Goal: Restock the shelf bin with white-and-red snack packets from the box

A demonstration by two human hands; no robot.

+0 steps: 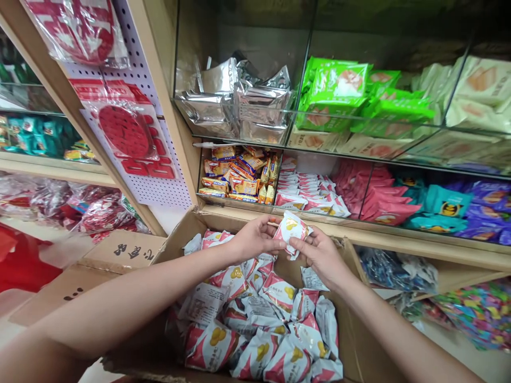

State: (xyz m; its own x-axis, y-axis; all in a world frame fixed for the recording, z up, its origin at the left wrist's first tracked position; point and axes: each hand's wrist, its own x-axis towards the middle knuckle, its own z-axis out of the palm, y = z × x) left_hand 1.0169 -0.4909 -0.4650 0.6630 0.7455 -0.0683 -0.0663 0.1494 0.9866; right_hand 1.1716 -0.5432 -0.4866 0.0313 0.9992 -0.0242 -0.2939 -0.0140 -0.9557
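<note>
Between my two hands is a small pink-and-white snack packet point(293, 230) with a yellow picture on it. My left hand point(255, 236) pinches its left side, and my right hand point(319, 255) grips the lower right side with the thumb across the front. Both hands are over the far part of an open cardboard box point(175, 236). Inside the box lie many loose packets point(213, 343) of the same look, some face up and some showing their printed backs. Just beyond my hands, a shelf compartment holds stacked pink-and-white packets point(307, 194).
Orange wrapped snacks point(239, 173) fill the compartment to the left; pink packets point(379, 194) and teal packets point(445, 207) sit to the right. Above are silver packets point(223, 101) and green packets point(335, 93) behind clear panels. A box flap point(123, 247) juts out left. Red decorations point(125, 130) hang on a pegboard.
</note>
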